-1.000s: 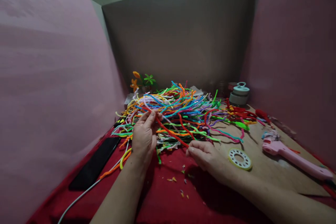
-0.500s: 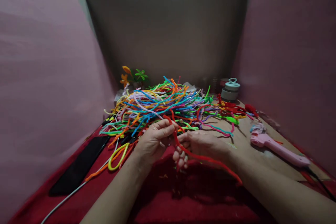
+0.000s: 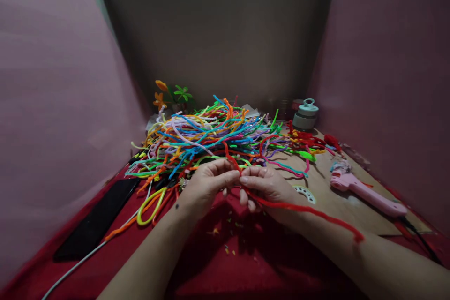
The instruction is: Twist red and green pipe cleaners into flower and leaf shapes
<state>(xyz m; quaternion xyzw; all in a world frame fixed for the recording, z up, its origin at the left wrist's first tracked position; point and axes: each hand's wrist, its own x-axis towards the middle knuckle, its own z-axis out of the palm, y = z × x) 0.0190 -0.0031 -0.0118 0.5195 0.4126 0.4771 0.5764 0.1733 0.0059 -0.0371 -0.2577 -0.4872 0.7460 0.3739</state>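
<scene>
red pipe cleaner (image 3: 288, 206) between hands (image 3: 211, 185) (image 3: 270, 187)

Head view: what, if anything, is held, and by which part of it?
A red fuzzy stem, pinched where left hand and right hand meet, away from its loose end; whether at its other end cannot be told.

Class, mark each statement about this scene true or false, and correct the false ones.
1. The left hand and right hand both hold the red fuzzy stem. True.
2. The red fuzzy stem's long loose end reaches across the left forearm. False: it reaches across the right forearm.
3. The pink tool lies on the tan board. True.
4. The heap of stems is all white. False: it mixes many colours.
5. A flat black object lies on the red cloth, at the person's left. True.
</scene>
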